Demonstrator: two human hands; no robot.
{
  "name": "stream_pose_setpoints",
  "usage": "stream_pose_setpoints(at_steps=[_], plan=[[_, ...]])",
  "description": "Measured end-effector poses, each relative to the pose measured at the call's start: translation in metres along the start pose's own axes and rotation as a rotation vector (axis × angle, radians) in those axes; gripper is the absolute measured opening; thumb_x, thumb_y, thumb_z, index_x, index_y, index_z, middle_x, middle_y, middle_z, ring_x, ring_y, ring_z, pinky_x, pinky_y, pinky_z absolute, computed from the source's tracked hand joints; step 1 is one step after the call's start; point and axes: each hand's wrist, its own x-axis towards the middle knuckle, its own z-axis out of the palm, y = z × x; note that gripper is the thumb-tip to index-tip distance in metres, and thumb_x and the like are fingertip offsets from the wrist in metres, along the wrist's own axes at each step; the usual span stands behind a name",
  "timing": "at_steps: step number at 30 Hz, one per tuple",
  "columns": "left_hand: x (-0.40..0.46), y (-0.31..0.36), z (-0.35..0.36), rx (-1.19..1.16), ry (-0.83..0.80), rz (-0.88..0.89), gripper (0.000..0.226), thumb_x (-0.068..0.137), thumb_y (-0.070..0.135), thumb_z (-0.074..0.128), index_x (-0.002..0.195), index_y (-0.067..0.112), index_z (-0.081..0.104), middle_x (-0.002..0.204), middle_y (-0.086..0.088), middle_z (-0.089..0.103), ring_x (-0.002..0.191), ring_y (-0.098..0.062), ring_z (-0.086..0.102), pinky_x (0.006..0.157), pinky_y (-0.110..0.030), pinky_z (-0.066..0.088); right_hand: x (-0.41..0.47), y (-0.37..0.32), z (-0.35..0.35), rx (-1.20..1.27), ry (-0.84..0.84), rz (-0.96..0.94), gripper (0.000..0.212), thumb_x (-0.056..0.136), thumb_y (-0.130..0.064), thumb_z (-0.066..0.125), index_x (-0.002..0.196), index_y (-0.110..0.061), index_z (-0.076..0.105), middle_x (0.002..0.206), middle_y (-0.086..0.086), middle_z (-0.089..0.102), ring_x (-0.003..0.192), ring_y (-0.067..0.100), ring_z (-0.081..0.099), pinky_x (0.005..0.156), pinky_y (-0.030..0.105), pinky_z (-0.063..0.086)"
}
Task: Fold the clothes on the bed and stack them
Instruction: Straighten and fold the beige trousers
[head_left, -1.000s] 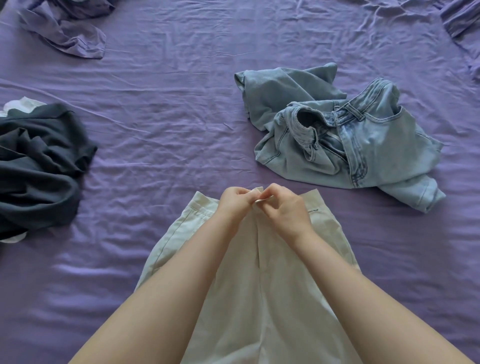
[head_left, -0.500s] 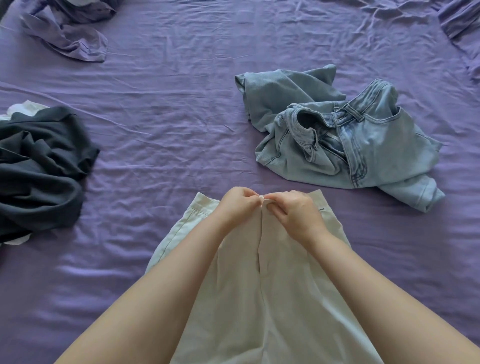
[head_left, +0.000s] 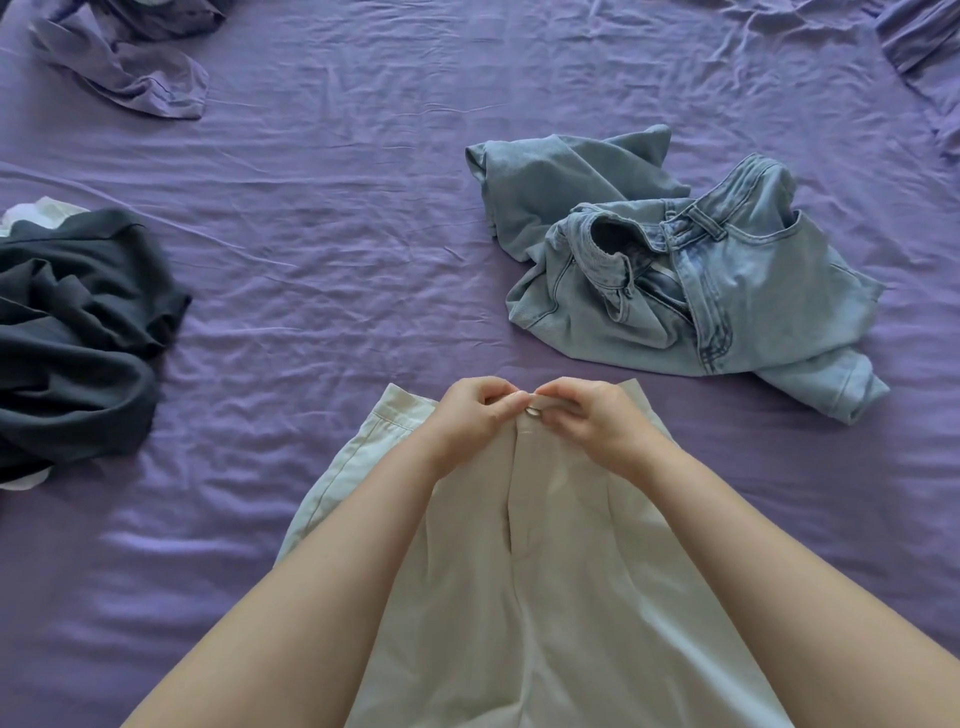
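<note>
at the near middle of the bed (head_left: 363, 234) lie the cream trousers (head_left: 561, 571), front up, waistband away from the person, fly partly open below the button (head_left: 532, 412). my guess is the button is being fastened before folding. it could slip out of the pinch, since it is small and the two waistband ends must be pulled together; if they are tugged unevenly the front may wrinkle and the later fold come out crooked. the forearms also lie over the legs of the trousers and could drag them askew.

the left hand (head_left: 475, 413) has its fingers curled, pinching the waistband edge just left of the button. the right hand (head_left: 589, 415) is curled likewise, pinching the opposite edge at the button; the fingertips of both nearly meet.

farther out, crumpled jeans (head_left: 675, 270) lie to the right, a dark garment (head_left: 78, 332) left, a purple one (head_left: 130, 73) far left, all unfolded.
</note>
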Motion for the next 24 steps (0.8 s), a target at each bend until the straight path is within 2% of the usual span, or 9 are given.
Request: stream_pose_setpoints(at_steps=[6,10,12,14,16,17,19,21,24], plan=[[-0.002,-0.001,-0.002,-0.027,-0.070,-0.022,0.021,0.091,0.036,0.058,0.083,0.021,0.069,0.053,0.016,0.041,0.048,-0.001,0.034,0.044,-0.012,0.029,0.005,0.003,-0.009,0.240,-0.034,0.065,0.022,0.084,-0.012,0.069,0.077,-0.032,0.069,0.076,-0.014,0.069,0.069,-0.008,0.060,0.066,0.007,0.045],[-0.002,0.003,0.002,0.046,-0.091,-0.061,0.027,0.082,0.036,0.070,0.086,0.009,0.066,0.061,0.009,0.043,0.054,-0.006,0.039,0.047,-0.017,0.030,0.008,0.003,-0.014,0.074,-0.112,0.068,0.009,0.089,-0.018,0.063,0.087,-0.023,0.071,0.079,-0.016,0.066,0.066,-0.015,0.056,0.062,0.001,0.040],[-0.002,0.006,0.000,0.076,-0.116,-0.081,0.021,0.080,0.029,0.072,0.087,0.010,0.066,0.065,0.007,0.048,0.058,-0.007,0.043,0.052,-0.020,0.034,0.012,0.003,-0.016,-0.054,-0.122,0.082,0.012,0.092,-0.022,0.058,0.094,-0.021,0.070,0.081,-0.014,0.065,0.073,-0.009,0.057,0.064,0.004,0.040],[-0.002,0.011,-0.002,0.116,-0.142,-0.079,0.020,0.079,0.028,0.072,0.088,0.011,0.067,0.069,0.004,0.052,0.062,-0.010,0.047,0.056,-0.023,0.037,0.016,0.002,-0.014,-0.238,-0.145,0.083,0.016,0.094,-0.026,0.054,0.099,-0.021,0.069,0.092,-0.007,0.066,0.089,0.008,0.059,0.078,0.018,0.044],[-0.002,0.013,-0.002,0.252,-0.151,-0.054,0.020,0.078,0.032,0.071,0.091,0.017,0.067,0.079,0.001,0.058,0.082,-0.017,0.054,0.069,-0.031,0.044,0.018,0.003,-0.008,-0.440,-0.104,0.075,0.019,0.093,-0.032,0.053,0.102,-0.024,0.068,0.102,-0.002,0.066,0.102,0.017,0.055,0.088,0.032,0.040],[-0.002,0.013,-0.002,0.371,-0.142,-0.033,0.023,0.078,0.037,0.070,0.095,0.021,0.067,0.086,0.001,0.059,0.097,-0.020,0.051,0.081,-0.035,0.045,0.017,0.004,-0.006,-0.470,-0.035,0.067,0.018,0.092,-0.035,0.054,0.101,-0.026,0.067,0.102,-0.002,0.065,0.106,0.016,0.052,0.088,0.033,0.036],[-0.002,0.012,-0.005,0.548,-0.075,0.010,0.035,0.080,0.050,0.065,0.106,0.027,0.064,0.105,0.001,0.057,0.117,-0.021,0.039,0.100,-0.041,0.036,0.013,0.009,-0.004,-0.447,0.155,0.053,0.017,0.090,-0.034,0.056,0.100,-0.025,0.067,0.105,-0.004,0.064,0.112,0.017,0.044,0.088,0.032,0.029],[-0.001,0.005,-0.015,0.618,0.107,0.007,0.047,0.081,0.058,0.057,0.118,0.028,0.059,0.131,-0.001,0.048,0.131,-0.020,0.031,0.110,-0.043,0.025,0.008,0.021,-0.009,-0.440,0.296,0.130,0.026,0.093,-0.027,0.052,0.116,-0.020,0.062,0.123,0.000,0.056,0.122,0.022,0.038,0.094,0.033,0.027],[-0.002,-0.015,-0.033,0.684,0.388,-0.272,0.060,0.087,0.042,0.058,0.140,0.022,0.036,0.149,-0.010,0.029,0.138,-0.028,0.022,0.112,-0.043,0.023,-0.003,0.040,-0.014,-0.505,0.241,0.364,0.052,0.094,-0.025,0.049,0.143,-0.017,0.033,0.141,0.011,0.037,0.128,0.031,0.033,0.102,0.044,0.029]])
